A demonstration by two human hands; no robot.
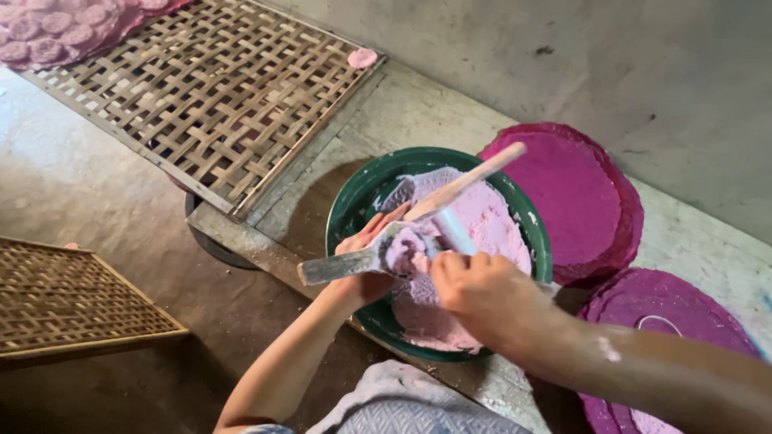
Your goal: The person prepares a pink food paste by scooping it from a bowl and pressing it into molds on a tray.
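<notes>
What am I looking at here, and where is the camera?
No machine here: a person wears a camera on the head, looking down at their own two hands. The left hand holds a metal spoon loaded with pink dough. The right hand grips a wooden stick and a pale scraper against it. Below sits a green bowl of the same dough. Nearby lie woven bamboo trays and purple discs.

Place: you work in a rough home food workshop | bare concrete wall (pixel 611 72) upper right | woven bamboo drying trays (pixel 217 88) upper left.
</notes>
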